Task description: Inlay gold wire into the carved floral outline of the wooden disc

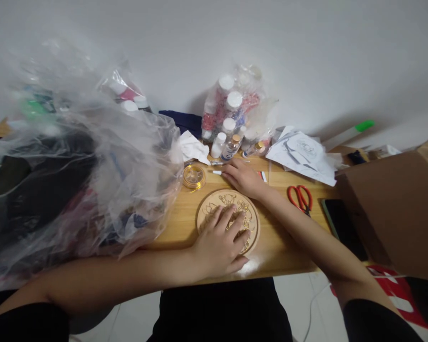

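Fingers of the left hand (217,247) lie spread upon the round wooden board (217,197), where golden flower outlines (248,216) are already made and spaces between look unfilled. The right hand (243,178) has bent fingers by a white-tipped stick (217,172), and I cannot tell their grip; beyond them, labels on small bottles (230,149) are unreadable.

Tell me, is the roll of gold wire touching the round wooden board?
Apart. The head view shows a strip of bare table between the roll of gold wire and the round wooden board.
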